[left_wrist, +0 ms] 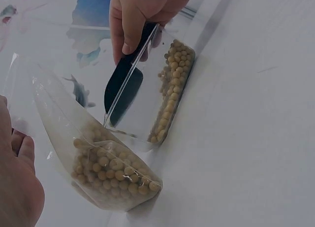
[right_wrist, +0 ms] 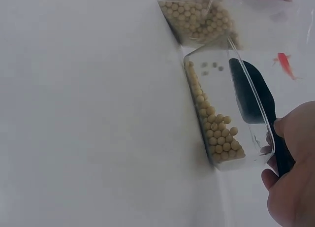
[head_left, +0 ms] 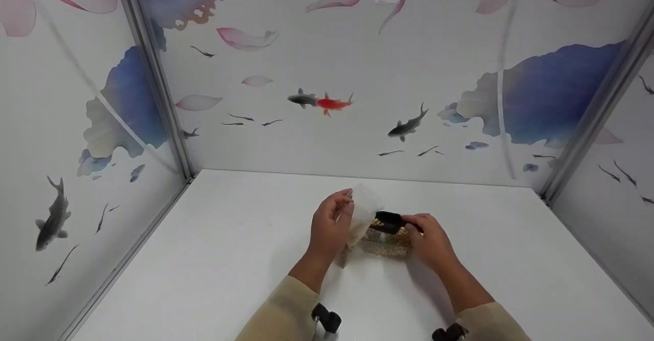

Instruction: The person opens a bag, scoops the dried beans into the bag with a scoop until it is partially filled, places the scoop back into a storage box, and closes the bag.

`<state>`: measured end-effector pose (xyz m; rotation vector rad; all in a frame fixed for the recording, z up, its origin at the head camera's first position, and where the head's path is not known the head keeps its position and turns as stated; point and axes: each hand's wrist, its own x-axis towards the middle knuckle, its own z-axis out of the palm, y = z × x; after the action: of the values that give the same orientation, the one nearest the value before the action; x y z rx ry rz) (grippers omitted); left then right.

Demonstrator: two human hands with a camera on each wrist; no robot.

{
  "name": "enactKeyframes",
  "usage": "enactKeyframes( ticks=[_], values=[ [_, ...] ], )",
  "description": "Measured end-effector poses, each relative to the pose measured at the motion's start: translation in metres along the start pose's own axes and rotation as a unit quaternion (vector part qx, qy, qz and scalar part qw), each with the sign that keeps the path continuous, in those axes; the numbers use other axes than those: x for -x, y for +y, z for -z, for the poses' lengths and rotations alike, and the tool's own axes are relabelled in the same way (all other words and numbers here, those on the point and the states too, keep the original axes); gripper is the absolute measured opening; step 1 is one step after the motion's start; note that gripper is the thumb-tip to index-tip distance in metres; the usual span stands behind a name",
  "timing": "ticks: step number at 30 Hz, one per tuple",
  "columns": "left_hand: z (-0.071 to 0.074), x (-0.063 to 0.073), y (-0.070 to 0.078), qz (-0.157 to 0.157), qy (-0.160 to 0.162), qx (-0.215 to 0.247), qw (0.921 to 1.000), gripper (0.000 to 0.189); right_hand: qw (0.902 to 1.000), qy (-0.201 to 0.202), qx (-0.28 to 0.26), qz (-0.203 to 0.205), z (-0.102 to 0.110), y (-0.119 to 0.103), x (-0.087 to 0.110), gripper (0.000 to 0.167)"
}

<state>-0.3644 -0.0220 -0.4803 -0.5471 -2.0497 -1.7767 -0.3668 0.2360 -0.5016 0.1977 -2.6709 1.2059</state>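
Note:
My left hand [head_left: 332, 226] pinches the upper edge of a clear plastic bag [head_left: 364, 205], which stands on the table with round pale-yellow beans [left_wrist: 118, 175] filling its lower part. Right beside the bag is a clear rectangular box [right_wrist: 211, 81], with more of these beans [right_wrist: 224, 143] along its bottom, heaped toward the end near my right hand. My right hand [head_left: 431, 239] grips the handle of a black scoop [head_left: 389, 222]. The scoop's blade [right_wrist: 251, 91] lies at the box's open top, its tip toward the bag. Most of the left fingers are out of the left wrist view.
The white table [head_left: 230, 259] is bounded by white panels [head_left: 327, 146] printed with fish, petals and blue leaves, at the back and both sides. Metal posts [head_left: 158, 75] stand at the corners. Black clamps [head_left: 327, 319] hang at both sleeves.

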Motion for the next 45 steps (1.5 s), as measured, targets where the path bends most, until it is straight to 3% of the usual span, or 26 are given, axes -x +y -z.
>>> enactKeyframes(
  ticks=[8,15,25,33,38,45],
  values=[
    [0.000,0.001,-0.002,-0.003,-0.003,-0.011,0.9999,0.026,0.9997,0.003,-0.024,-0.011,0.010,-0.002,0.002,0.035],
    [-0.001,0.000,-0.002,0.003,0.003,-0.007,1.0000,0.024,0.9996,0.017,-0.022,0.000,0.019,-0.017,0.001,0.035],
    [0.000,-0.001,0.001,0.007,0.012,-0.003,0.9999,0.020,0.9958,0.078,-0.012,0.046,0.045,-0.043,-0.004,0.035],
    [-0.001,-0.002,-0.002,0.001,0.014,-0.007,0.9999,0.017,0.9909,0.086,0.022,0.101,0.052,-0.065,-0.005,0.033],
    [-0.001,-0.002,-0.002,0.003,0.014,-0.005,0.9999,0.018,0.9823,0.078,0.066,0.157,0.052,-0.079,-0.003,0.030],
    [0.000,-0.002,-0.001,0.002,0.015,-0.001,0.9999,0.020,0.9599,0.099,0.131,0.227,0.053,-0.091,-0.002,0.027]
  ],
)
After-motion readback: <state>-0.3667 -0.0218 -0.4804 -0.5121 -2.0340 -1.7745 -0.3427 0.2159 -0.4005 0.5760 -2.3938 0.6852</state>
